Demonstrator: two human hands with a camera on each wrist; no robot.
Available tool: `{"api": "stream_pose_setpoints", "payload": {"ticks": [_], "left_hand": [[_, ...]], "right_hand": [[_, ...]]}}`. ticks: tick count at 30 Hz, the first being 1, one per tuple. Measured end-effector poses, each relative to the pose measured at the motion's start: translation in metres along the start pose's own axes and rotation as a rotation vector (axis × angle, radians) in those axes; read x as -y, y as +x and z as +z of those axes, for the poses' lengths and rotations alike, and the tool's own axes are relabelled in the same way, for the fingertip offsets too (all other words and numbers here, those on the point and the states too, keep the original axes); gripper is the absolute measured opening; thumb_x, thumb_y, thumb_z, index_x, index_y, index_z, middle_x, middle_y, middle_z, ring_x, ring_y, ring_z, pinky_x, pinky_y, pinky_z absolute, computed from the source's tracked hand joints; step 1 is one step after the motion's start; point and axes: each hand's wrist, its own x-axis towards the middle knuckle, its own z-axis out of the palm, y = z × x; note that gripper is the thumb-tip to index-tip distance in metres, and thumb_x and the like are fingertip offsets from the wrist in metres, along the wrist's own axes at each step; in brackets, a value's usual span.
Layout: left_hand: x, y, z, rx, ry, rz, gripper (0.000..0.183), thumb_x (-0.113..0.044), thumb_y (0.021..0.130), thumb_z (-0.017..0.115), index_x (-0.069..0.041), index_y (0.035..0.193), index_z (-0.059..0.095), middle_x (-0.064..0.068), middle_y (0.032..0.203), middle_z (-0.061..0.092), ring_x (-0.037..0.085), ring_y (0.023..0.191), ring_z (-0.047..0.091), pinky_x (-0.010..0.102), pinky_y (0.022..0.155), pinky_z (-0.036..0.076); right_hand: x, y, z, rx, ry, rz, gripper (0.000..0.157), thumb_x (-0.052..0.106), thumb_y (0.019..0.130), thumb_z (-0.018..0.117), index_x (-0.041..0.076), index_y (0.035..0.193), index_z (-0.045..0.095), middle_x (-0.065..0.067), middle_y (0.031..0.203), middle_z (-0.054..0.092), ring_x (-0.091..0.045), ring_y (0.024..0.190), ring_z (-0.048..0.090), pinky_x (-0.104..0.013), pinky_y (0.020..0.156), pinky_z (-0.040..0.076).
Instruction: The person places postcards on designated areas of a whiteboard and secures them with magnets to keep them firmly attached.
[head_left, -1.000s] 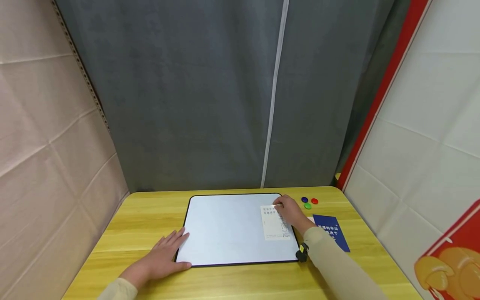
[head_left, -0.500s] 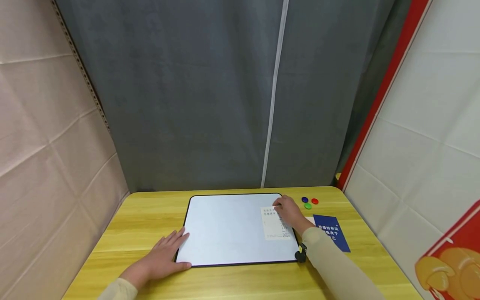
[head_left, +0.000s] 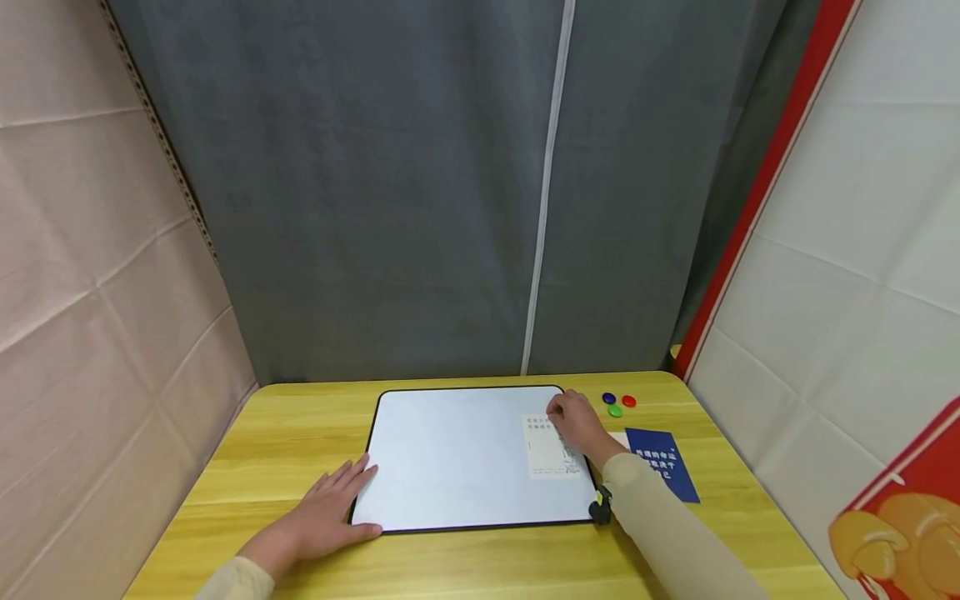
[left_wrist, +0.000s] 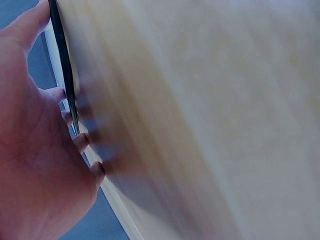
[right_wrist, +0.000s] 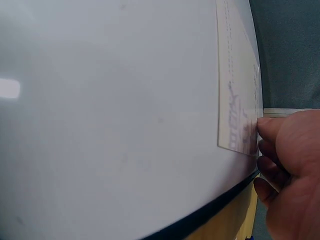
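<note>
A whiteboard point(head_left: 450, 467) with a thin black frame lies flat on the wooden table. On its right side is a white card point(head_left: 546, 458) printed with writing and a dark drawing. My right hand point(head_left: 581, 427) pinches this card by its far right corner, its curled fingers point(right_wrist: 270, 172) close to the board's edge in the right wrist view. The hand covers that corner from above. My left hand point(head_left: 326, 515) lies spread at the board's near left corner. Its fingers reach along the left edge, and its thumb point(head_left: 363, 532) is by the front edge.
Several round magnets lie beyond the board's right side: a blue magnet point(head_left: 609, 398), a red magnet point(head_left: 628, 402) and a green magnet point(head_left: 615, 411). A blue card point(head_left: 667, 462) with white writing is partly behind the right sleeve. A grey curtain point(head_left: 397, 208) hangs behind the table.
The white card's far edge has come very slightly nearer and lies flatter against the whiteboard. Both hands are almost still.
</note>
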Motion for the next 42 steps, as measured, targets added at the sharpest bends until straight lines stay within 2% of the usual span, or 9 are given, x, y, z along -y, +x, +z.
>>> {"api": "stream_pose_setpoints", "payload": {"ticks": [6, 27, 31, 37, 42], "left_hand": [[0.0, 0.0, -0.001, 0.002, -0.003, -0.001, 0.106, -0.072, 0.094, 0.076, -0.009, 0.171, 0.04, 0.015, 0.183, 0.024, 0.05, 0.165, 0.021, 0.077, 0.129, 0.012], [0.0, 0.0, 0.0, -0.003, 0.0, 0.008, 0.107, -0.072, 0.094, 0.076, -0.008, 0.171, 0.04, 0.015, 0.182, 0.024, 0.05, 0.165, 0.021, 0.078, 0.128, 0.012], [-0.001, -0.001, -0.001, 0.005, 0.003, 0.001, 0.107, -0.074, 0.094, 0.074, -0.009, 0.172, 0.039, 0.015, 0.183, 0.023, 0.05, 0.166, 0.02, 0.076, 0.129, 0.011], [-0.004, -0.002, -0.002, 0.007, -0.012, -0.002, 0.106, -0.072, 0.094, 0.075, -0.008, 0.172, 0.039, 0.015, 0.183, 0.023, 0.05, 0.166, 0.019, 0.076, 0.129, 0.01], [-0.003, -0.002, -0.002, 0.005, 0.0, -0.004, 0.107, -0.073, 0.094, 0.075, -0.009, 0.172, 0.039, 0.015, 0.183, 0.023, 0.05, 0.166, 0.019, 0.076, 0.13, 0.011]], "right_hand": [[-0.001, 0.001, 0.0, 0.008, 0.006, 0.003, 0.006, 0.009, 0.106, 0.076, 0.014, 0.109, 0.076, -0.004, 0.108, 0.062, -0.027, 0.107, 0.054, -0.045, 0.1, 0.055], [-0.005, 0.005, 0.0, 0.011, 0.042, 0.011, 0.006, 0.009, 0.106, 0.076, 0.014, 0.107, 0.078, -0.004, 0.105, 0.062, -0.028, 0.106, 0.054, -0.047, 0.1, 0.055], [-0.004, 0.002, -0.004, -0.004, 0.071, 0.02, 0.005, 0.011, 0.108, 0.074, 0.014, 0.111, 0.078, -0.005, 0.109, 0.063, -0.029, 0.108, 0.055, -0.048, 0.101, 0.055], [-0.007, -0.001, -0.016, -0.021, 0.142, 0.071, 0.015, 0.019, 0.111, 0.071, 0.011, 0.124, 0.073, -0.008, 0.117, 0.061, -0.028, 0.111, 0.056, -0.045, 0.101, 0.056], [-0.021, -0.002, -0.029, -0.049, 0.166, 0.034, 0.018, 0.017, 0.11, 0.071, 0.005, 0.124, 0.07, -0.013, 0.118, 0.061, -0.031, 0.108, 0.058, -0.047, 0.097, 0.055]]}}
